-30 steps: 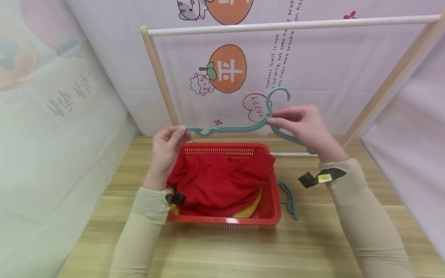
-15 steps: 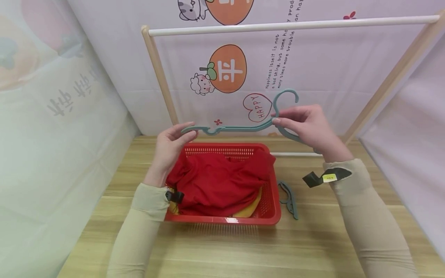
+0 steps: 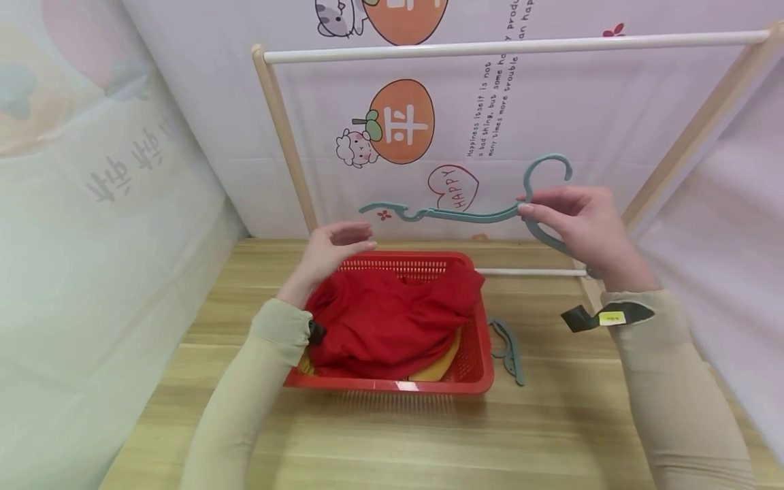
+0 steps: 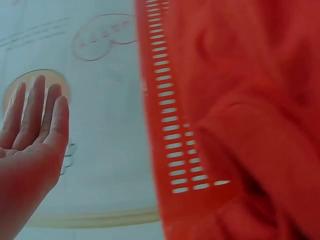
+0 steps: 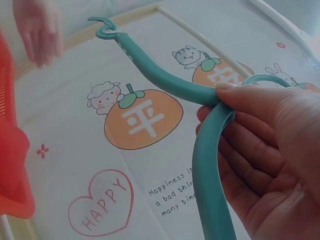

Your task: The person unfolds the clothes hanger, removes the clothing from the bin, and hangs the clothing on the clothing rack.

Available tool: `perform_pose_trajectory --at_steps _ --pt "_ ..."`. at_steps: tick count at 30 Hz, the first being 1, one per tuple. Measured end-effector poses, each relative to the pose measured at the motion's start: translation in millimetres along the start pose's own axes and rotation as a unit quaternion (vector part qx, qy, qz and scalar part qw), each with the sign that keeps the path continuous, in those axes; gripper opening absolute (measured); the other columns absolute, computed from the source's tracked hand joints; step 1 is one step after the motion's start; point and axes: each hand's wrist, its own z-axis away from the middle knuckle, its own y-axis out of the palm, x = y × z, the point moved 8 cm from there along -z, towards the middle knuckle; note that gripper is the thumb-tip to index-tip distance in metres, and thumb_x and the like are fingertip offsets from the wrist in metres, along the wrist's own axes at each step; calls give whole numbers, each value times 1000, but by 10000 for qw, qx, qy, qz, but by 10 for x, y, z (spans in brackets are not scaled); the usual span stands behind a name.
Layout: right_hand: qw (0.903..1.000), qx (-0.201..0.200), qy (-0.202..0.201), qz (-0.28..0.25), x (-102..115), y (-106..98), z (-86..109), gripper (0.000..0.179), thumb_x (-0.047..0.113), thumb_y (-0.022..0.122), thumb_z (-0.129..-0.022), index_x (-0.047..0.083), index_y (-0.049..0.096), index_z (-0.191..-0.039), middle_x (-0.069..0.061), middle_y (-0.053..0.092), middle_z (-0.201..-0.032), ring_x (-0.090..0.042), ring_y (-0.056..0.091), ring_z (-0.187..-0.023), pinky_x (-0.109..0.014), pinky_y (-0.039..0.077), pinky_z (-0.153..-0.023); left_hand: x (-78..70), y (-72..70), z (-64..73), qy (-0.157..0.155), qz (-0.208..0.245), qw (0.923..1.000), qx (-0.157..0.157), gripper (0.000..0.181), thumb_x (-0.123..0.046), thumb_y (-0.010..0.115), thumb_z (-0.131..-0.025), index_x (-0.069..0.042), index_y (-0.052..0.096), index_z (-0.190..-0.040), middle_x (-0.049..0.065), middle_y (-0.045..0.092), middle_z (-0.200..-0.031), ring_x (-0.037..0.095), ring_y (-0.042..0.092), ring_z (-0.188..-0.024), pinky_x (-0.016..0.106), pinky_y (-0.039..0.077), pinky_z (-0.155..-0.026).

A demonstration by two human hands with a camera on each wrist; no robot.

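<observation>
My right hand [image 3: 584,221] pinches a teal folding clothes hanger [image 3: 474,216] at its centre joint, just under the hook, between thumb and fingers. Both arms of the hanger spread outward, as the right wrist view also shows. Its left tip hangs in the air, apart from my left hand [image 3: 333,252], which holds nothing and has its fingers loosely extended over the basket's back left corner. Below lies a red garment [image 3: 392,320] heaped in a red plastic basket [image 3: 490,381], with yellow cloth [image 3: 437,367] under it.
A second teal hanger [image 3: 511,350], folded, lies on the wooden table [image 3: 398,442] right of the basket. Behind stands a rack with wooden posts [image 3: 282,129] and a white top rail [image 3: 514,46]. Printed white cloth [image 3: 202,82] encloses the back and sides.
My left hand has let go of the hanger's left tip and dropped slightly to the right. My right hand has carried the hanger rightward.
</observation>
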Motion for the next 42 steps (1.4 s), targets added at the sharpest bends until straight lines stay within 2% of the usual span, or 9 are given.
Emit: perform_pose_trajectory --at_steps 4,9,14,17,24,30,35,39,42 --pt "9999 14 -79 80 22 -13 20 32 29 81 -90 8 78 -115 4 77 -102 -15 66 -101 -22 49 -81 178 130 -65 -134 -400 9989 220 43 -21 83 -89 -9 71 -128 4 71 -121 19 65 -114 37 50 -101" --pt "9998 -6 -171 65 19 -9 37 29 26 81 -90 7 79 -112 4 77 -103 -15 67 -99 -22 50 -80 415 256 -102 -284 -948 9936 549 42 -27 83 -88 -11 73 -126 2 72 -119 19 63 -114 39 49 -102" --pt "9997 12 -209 101 13 9 57 29 27 81 -90 7 79 -112 4 77 -105 -16 65 -101 -23 50 -80 651 261 -91 -629 -852 9928 565 41 -29 83 -88 -13 74 -125 1 71 -121 19 60 -119 41 46 -104" --pt "9997 26 -199 110 9 22 60 30 27 81 -91 7 79 -112 4 77 -106 -17 65 -101 -24 50 -80 742 246 -83 -774 -823 9921 546 41 -30 82 -89 -14 74 -125 0 71 -121 19 60 -118 41 47 -104" --pt "9998 91 -144 46 -11 59 59 30 27 81 -90 6 78 -112 3 77 -103 -17 66 -98 -22 51 -79 888 236 -74 -1092 -1130 9862 515 38 -27 81 -90 -14 75 -125 1 70 -123 20 59 -116 38 49 -99" --pt "9999 123 -72 90 -42 78 62 31 29 81 -90 7 79 -112 4 77 -104 -16 66 -100 -22 51 -79 996 274 -44 -1519 -927 9820 634 35 -21 79 -91 -7 75 -123 8 70 -123 19 67 -101 32 56 -90" --pt "9997 170 -120 148 -37 93 73 30 29 80 -91 7 79 -110 4 77 -104 -17 65 -100 -22 50 -79 1012 317 -43 -1511 -1208 9779 787 35 -24 78 -92 -7 75 -122 9 68 -125 19 63 -105 31 52 -90" --pt "9995 232 -159 170 -30 111 82 30 29 80 -91 7 78 -111 3 76 -106 -16 65 -101 -22 51 -80 1021 338 -40 -1483 -1511 9732 897 36 -28 78 -92 -8 76 -121 8 67 -126 22 56 -115 35 47 -96" --pt "9994 261 -151 169 -27 122 86 30 29 80 -91 7 78 -112 3 76 -106 -16 65 -102 -22 51 -81 1000 340 -36 -1419 -1635 9721 901 32 -29 79 -91 -9 78 -117 6 69 -122 23 57 -116 38 47 -98"
